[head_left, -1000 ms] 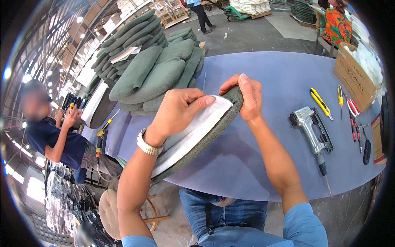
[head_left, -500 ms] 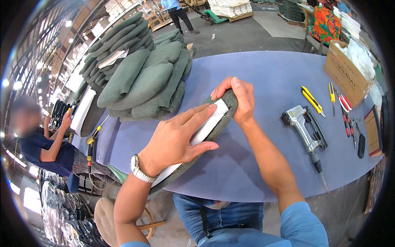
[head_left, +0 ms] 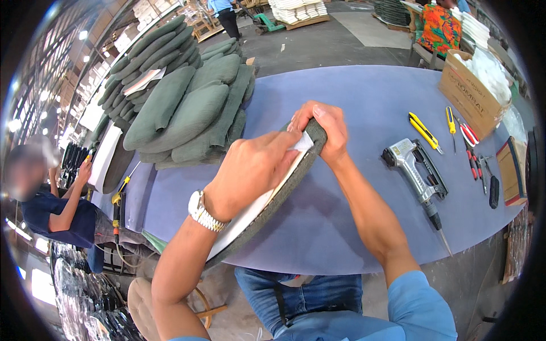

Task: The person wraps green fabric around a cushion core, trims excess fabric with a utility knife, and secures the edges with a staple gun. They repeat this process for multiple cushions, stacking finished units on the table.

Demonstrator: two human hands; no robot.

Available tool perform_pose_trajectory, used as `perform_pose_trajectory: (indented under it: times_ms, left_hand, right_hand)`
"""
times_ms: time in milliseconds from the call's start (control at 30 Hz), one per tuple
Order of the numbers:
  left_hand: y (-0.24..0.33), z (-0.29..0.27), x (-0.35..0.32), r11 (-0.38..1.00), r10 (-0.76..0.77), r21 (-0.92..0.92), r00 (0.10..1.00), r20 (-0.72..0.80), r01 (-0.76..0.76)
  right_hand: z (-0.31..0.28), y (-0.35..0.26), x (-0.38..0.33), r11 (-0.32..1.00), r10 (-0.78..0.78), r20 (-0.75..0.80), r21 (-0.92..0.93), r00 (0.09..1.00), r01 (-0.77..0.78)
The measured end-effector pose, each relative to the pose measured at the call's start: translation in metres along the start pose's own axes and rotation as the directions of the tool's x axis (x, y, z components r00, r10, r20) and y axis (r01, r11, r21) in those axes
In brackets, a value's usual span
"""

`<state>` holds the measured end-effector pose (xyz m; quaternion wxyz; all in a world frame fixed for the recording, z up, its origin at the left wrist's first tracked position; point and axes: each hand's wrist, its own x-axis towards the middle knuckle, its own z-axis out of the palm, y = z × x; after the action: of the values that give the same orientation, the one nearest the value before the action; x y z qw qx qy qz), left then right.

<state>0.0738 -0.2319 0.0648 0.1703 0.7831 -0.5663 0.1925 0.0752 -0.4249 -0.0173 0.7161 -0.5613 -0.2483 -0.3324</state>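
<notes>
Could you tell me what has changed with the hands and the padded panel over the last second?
The padded panel has been turned from lying fairly flat to standing more on edge, its white face narrowing. The left hand slid across that face; the right hand kept gripping the far end. The staple gun, hand tools and cushion pile stayed put.

matt grey-green cloth pad [head_left: 284, 193] on smooth matt table [head_left: 352, 102].

Left hand [head_left: 250, 170] hides the pad's [head_left: 267, 213] middle.

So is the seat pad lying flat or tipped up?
Tipped up: the seat pad stands on its edge on the table, steadied by both hands.
</notes>
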Motion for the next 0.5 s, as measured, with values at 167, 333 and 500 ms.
perform_pose_trajectory:
  times_ms: [167,333,500]
  left_hand:
    - [-0.015,0.04,0.02,0.965,-0.175,-0.198,0.985,0.0,0.171]
    - [-0.021,0.074,0.043,0.962,-0.167,-0.187,0.969,0.181,0.2]
    - [-0.023,0.085,0.055,0.966,-0.144,-0.167,0.948,0.284,0.196]
  right_hand:
    - [-0.035,0.041,-0.005,0.991,0.104,-0.029,0.092,0.994,-0.101]
    - [-0.068,0.071,-0.035,0.916,0.327,-0.148,0.291,0.933,-0.275]
    - [-0.07,0.065,-0.053,0.896,0.387,-0.235,0.324,0.892,-0.303]
